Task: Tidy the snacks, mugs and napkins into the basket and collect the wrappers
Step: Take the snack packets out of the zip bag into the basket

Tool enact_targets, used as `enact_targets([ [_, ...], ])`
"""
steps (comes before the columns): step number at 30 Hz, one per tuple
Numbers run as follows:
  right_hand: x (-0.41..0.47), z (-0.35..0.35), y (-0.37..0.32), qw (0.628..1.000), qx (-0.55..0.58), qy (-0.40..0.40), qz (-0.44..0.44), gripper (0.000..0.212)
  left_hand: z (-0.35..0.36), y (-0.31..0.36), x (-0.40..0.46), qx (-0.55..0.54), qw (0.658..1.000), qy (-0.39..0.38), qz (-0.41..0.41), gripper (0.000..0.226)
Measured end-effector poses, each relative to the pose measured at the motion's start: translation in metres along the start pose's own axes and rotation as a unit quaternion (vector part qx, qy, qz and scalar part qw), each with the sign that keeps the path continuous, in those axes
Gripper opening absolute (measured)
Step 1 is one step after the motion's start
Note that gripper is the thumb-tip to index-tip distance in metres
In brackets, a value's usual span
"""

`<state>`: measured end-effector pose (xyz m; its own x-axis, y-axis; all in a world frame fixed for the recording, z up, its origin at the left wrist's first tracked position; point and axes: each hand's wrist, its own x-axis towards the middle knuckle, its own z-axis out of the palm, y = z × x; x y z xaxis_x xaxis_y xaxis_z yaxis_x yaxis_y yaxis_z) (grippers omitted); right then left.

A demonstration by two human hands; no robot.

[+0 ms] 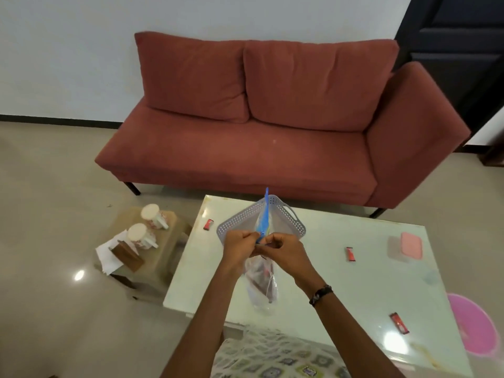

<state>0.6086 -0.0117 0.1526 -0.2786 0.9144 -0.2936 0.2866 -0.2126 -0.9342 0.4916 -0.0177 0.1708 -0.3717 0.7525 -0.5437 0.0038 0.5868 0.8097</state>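
A pale glass-topped table (341, 271) occupies the near field over a glossy beige tiled floor (54, 309). Above the table, the left hand (241, 248) and right hand (283, 248) each pinch the top of one clear plastic bag (261, 287) with curled fingers; the bag hangs below both hands, dark contents inside, and its blue closure strip (264, 216) stands upward. Three red wrappers lie on the table: one near right (399, 323), one mid right (351, 254), one far left (208, 224). One pink lidded container (410, 245) sits at far right. One grey perforated basket (283, 216) rests behind the hands. On a low side stool (163, 241) to the left stand two mugs (154, 215) (141, 236), white napkins (107, 257) and one brown holder (126, 255). One red sofa (272, 118) stands against the white wall (68, 50).
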Motion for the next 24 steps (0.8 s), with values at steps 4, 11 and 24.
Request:
enact_targets([
  [4,-0.013,-0.020,0.002,0.989,0.074,-0.074,0.109,0.036,0.009,-0.013,-0.009,-0.018,0.999,0.027,0.006,0.013],
  [11,-0.020,-0.027,0.013,0.986,0.095,0.007,0.139,0.040,0.027,-0.020,-0.040,0.025,0.990,0.055,0.127,0.012],
  [24,-0.036,-0.039,0.017,0.975,0.185,0.005,0.122,0.013,0.026,-0.044,-0.041,-0.147,0.982,-0.092,-0.081,0.016],
])
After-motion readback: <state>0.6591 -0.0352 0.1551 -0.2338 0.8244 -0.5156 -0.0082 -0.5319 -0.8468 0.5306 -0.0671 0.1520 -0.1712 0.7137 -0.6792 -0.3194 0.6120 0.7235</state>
